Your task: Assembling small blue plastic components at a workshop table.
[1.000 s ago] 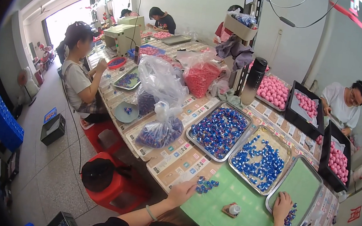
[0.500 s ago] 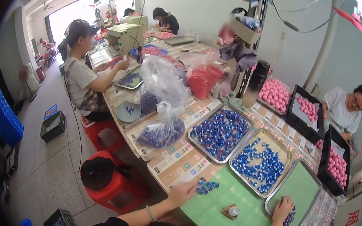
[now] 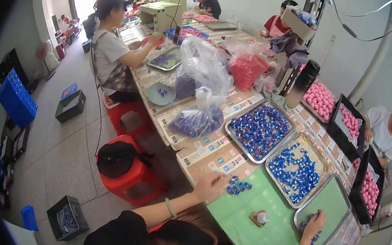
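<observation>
My left hand (image 3: 209,186) is at the near left edge of the green mat (image 3: 243,218), fingers loosely bent and apart, with nothing visible in them. Beside its fingertips lies a small cluster of shiny blue pieces (image 3: 238,186). My right hand (image 3: 314,224) reaches into the near end of a green-lined metal tray (image 3: 339,197), its fingers curled down among a small heap of blue pieces (image 3: 316,238). What those fingers hold is hidden. Between my hands, a small white-capped bottle (image 3: 263,217) sits on a brownish block on the mat.
Two metal trays, one densely filled (image 3: 259,131) and one sparser (image 3: 296,171), hold blue pieces beyond the mat. Farther off stand a tied plastic bag (image 3: 199,115), a dark tumbler (image 3: 303,83) and black crates of pink balls (image 3: 368,186). Several co-workers sit around the table; a red stool (image 3: 133,173) stands left.
The whole view has shifted, with the scene now farther right and more floor showing at left. My left fingers now lie slightly apart from the blue cluster. My right hand stays at the heap.
</observation>
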### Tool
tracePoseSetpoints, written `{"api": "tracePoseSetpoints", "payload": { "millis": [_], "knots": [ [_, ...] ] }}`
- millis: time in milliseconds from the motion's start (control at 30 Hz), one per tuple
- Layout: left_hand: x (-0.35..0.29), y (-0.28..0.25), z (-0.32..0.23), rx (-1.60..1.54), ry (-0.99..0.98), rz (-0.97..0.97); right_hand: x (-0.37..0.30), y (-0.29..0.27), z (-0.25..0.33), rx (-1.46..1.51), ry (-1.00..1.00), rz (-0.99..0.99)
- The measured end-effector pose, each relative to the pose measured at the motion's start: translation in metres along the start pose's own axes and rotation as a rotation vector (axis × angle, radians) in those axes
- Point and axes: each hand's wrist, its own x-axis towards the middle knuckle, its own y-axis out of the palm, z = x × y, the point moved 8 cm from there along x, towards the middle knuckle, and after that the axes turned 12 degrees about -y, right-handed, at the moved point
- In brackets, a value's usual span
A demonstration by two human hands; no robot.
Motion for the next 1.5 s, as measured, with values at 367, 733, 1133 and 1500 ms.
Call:
{"api": "tracePoseSetpoints", "payload": {
  "millis": [367,733,1133,1500],
  "knots": [
    [-0.01,0.043,-0.005,-1.554,-0.881,0.597,-0.006,-0.023,0.052,0.822,0.408,-0.192],
    [-0.056,0.088,0.001,-1.245,-1.012,0.827,-0.107,0.002,0.121,1.862,0.958,-0.165],
    [-0.074,0.111,-0.002,-1.035,-1.136,0.803,-0.12,0.03,0.152,1.889,1.205,-0.114],
    [-0.074,0.114,0.008,-1.04,-1.079,0.868,-0.106,0.036,0.158,1.945,1.069,-0.036]
  ]
}}
